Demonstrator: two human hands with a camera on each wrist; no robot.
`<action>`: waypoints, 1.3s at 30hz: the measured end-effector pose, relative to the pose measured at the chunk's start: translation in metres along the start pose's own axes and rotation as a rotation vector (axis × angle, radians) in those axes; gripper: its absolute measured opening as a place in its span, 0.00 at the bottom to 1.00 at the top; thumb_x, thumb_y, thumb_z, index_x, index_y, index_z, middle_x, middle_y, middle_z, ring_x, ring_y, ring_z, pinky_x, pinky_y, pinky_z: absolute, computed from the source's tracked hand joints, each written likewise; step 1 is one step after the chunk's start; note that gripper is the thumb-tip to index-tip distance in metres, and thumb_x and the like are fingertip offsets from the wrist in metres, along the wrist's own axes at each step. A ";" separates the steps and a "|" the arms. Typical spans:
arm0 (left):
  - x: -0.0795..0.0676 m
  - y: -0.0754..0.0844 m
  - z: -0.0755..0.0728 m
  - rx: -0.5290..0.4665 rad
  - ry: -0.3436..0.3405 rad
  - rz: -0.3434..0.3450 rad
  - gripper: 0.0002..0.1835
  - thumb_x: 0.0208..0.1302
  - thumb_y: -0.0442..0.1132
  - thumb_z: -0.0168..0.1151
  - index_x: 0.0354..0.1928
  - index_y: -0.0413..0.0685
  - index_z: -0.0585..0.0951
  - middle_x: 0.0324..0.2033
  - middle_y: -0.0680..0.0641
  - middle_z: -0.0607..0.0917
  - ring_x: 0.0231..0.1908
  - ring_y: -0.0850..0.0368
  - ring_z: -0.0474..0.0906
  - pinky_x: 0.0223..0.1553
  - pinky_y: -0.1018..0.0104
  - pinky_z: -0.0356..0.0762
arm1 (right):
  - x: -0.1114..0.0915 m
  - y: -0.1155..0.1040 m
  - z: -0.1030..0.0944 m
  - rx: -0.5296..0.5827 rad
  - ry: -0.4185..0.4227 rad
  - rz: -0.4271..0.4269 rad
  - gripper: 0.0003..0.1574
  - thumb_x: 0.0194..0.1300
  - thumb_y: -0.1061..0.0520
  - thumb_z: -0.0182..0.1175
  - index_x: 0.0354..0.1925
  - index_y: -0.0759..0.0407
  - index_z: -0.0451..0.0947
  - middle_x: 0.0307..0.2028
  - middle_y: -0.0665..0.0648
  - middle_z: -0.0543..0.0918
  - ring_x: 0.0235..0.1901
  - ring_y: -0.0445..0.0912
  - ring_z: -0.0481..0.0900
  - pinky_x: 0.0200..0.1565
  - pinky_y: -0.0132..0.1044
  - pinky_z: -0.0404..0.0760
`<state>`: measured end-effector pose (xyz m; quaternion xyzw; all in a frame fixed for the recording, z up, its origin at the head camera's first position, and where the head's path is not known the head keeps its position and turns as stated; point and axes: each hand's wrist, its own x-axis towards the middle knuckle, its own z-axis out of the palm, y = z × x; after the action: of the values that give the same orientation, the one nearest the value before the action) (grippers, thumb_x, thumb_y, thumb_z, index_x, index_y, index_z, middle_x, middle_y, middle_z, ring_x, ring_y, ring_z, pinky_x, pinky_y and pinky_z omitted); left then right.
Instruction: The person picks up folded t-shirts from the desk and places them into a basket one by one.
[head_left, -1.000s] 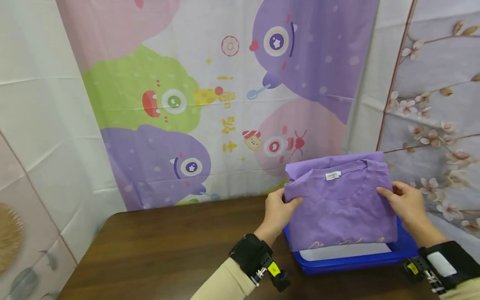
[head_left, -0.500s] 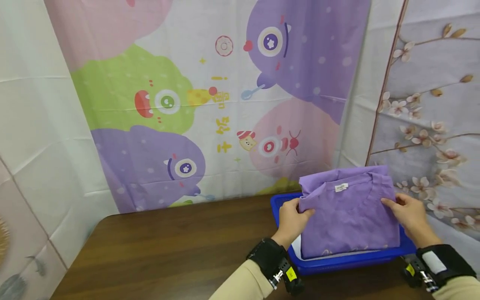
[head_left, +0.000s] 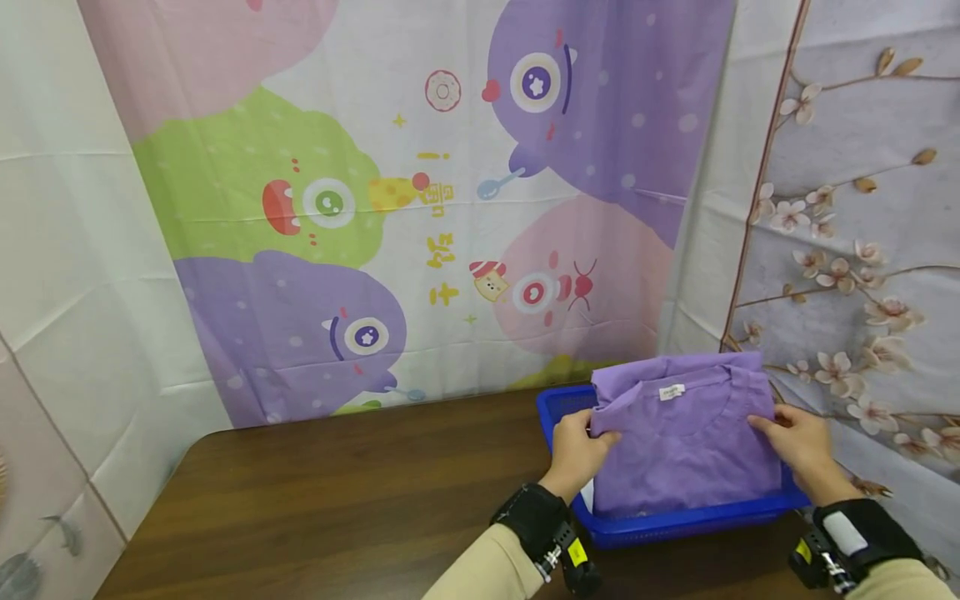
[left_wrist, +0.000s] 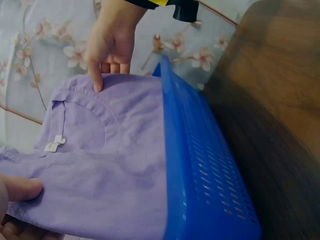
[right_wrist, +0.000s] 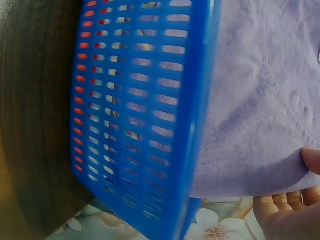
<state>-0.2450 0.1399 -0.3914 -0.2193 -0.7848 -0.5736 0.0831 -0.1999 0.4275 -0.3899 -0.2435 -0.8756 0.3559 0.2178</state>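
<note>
A folded purple T-shirt [head_left: 686, 450] with a white neck label stands tilted in a blue plastic basket [head_left: 697, 525], its lower edge behind the front rim. My left hand [head_left: 579, 450] pinches the shirt's left side, thumb in front and fingers behind. On the opposite side my right hand [head_left: 801, 446] pinches the shirt's right edge the same way. The left wrist view shows the shirt [left_wrist: 115, 160] against the basket's slotted wall [left_wrist: 210, 165], with the right hand [left_wrist: 112, 45] at its far edge. In the right wrist view, the right fingers [right_wrist: 280, 205] lie behind the cloth.
The brown wooden table [head_left: 360, 500] extends left of the basket. Behind it hangs a cartoon-printed cloth [head_left: 450, 350], and a flower-printed cloth [head_left: 862, 292] hangs at the right. Something white [head_left: 587, 496] shows inside the basket at its left. Coloured contents show through the basket's slots.
Both hands have lowered the purple T-shirt into the basket. Its printed lettering and lower edge have dropped behind the front rim. The camera view has shifted slightly.
</note>
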 end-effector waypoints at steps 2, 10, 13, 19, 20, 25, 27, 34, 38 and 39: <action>0.000 -0.003 -0.001 -0.001 -0.007 0.000 0.09 0.50 0.32 0.69 0.34 0.35 0.85 0.30 0.40 0.89 0.27 0.62 0.80 0.26 0.79 0.72 | -0.001 0.001 0.003 -0.009 0.001 -0.004 0.22 0.63 0.56 0.60 0.43 0.77 0.75 0.22 0.53 0.80 0.23 0.35 0.67 0.26 0.28 0.67; 0.001 -0.008 -0.002 0.024 -0.015 0.005 0.06 0.51 0.30 0.67 0.32 0.35 0.84 0.29 0.40 0.88 0.26 0.66 0.75 0.25 0.79 0.70 | -0.001 0.004 0.009 -0.006 -0.012 0.014 0.23 0.64 0.56 0.59 0.46 0.77 0.74 0.35 0.72 0.79 0.29 0.41 0.70 0.27 0.29 0.68; 0.003 -0.007 -0.002 0.038 -0.001 0.030 0.05 0.51 0.30 0.67 0.31 0.35 0.84 0.28 0.41 0.88 0.26 0.65 0.75 0.26 0.78 0.69 | 0.001 0.004 0.010 0.003 -0.015 0.031 0.23 0.64 0.56 0.58 0.46 0.76 0.73 0.37 0.73 0.79 0.29 0.43 0.71 0.27 0.28 0.67; 0.001 -0.009 0.000 0.067 0.007 0.024 0.05 0.52 0.31 0.68 0.31 0.36 0.84 0.28 0.41 0.88 0.26 0.62 0.78 0.26 0.78 0.70 | 0.005 0.005 0.014 0.008 -0.014 0.031 0.24 0.64 0.57 0.59 0.48 0.78 0.73 0.36 0.73 0.77 0.29 0.44 0.70 0.27 0.29 0.67; 0.000 -0.010 0.000 0.072 0.007 0.022 0.05 0.52 0.31 0.68 0.31 0.36 0.84 0.28 0.41 0.88 0.26 0.62 0.78 0.25 0.77 0.70 | 0.005 0.005 0.015 0.007 -0.015 0.027 0.24 0.64 0.57 0.59 0.48 0.78 0.73 0.35 0.72 0.77 0.29 0.44 0.70 0.27 0.29 0.67; -0.004 -0.017 0.003 0.069 -0.004 0.011 0.06 0.54 0.30 0.67 0.34 0.34 0.83 0.30 0.39 0.88 0.28 0.56 0.82 0.27 0.76 0.73 | 0.004 0.006 0.020 -0.010 -0.019 0.003 0.22 0.64 0.58 0.59 0.45 0.78 0.73 0.33 0.71 0.77 0.30 0.48 0.71 0.28 0.31 0.66; -0.006 -0.020 0.003 0.065 -0.005 0.000 0.07 0.54 0.30 0.66 0.35 0.34 0.83 0.31 0.39 0.88 0.30 0.55 0.82 0.28 0.76 0.74 | 0.003 0.005 0.021 -0.020 -0.024 -0.002 0.22 0.64 0.58 0.58 0.45 0.78 0.73 0.35 0.73 0.77 0.33 0.53 0.73 0.29 0.31 0.66; -0.005 -0.032 -0.005 0.030 0.070 -0.071 0.11 0.52 0.28 0.64 0.39 0.33 0.83 0.31 0.40 0.88 0.30 0.57 0.83 0.31 0.76 0.77 | 0.002 0.005 0.026 -0.034 -0.037 -0.026 0.25 0.63 0.58 0.58 0.49 0.79 0.72 0.42 0.77 0.77 0.38 0.59 0.75 0.31 0.31 0.67; -0.007 -0.039 -0.012 0.013 0.150 -0.111 0.11 0.53 0.29 0.62 0.39 0.34 0.84 0.30 0.41 0.89 0.31 0.55 0.84 0.31 0.75 0.79 | 0.002 0.008 0.031 -0.073 -0.061 -0.084 0.24 0.63 0.57 0.59 0.48 0.78 0.74 0.41 0.77 0.80 0.39 0.64 0.77 0.33 0.33 0.69; -0.008 -0.041 -0.014 0.010 0.163 -0.116 0.10 0.54 0.29 0.61 0.39 0.34 0.84 0.30 0.41 0.89 0.30 0.56 0.84 0.31 0.75 0.78 | 0.002 0.009 0.032 -0.084 -0.070 -0.094 0.24 0.63 0.57 0.59 0.48 0.78 0.74 0.42 0.77 0.80 0.41 0.66 0.77 0.34 0.35 0.70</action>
<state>-0.2577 0.1148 -0.4252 -0.1257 -0.7897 -0.5895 0.1144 -0.2172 0.4179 -0.4173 -0.1984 -0.9073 0.3166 0.1930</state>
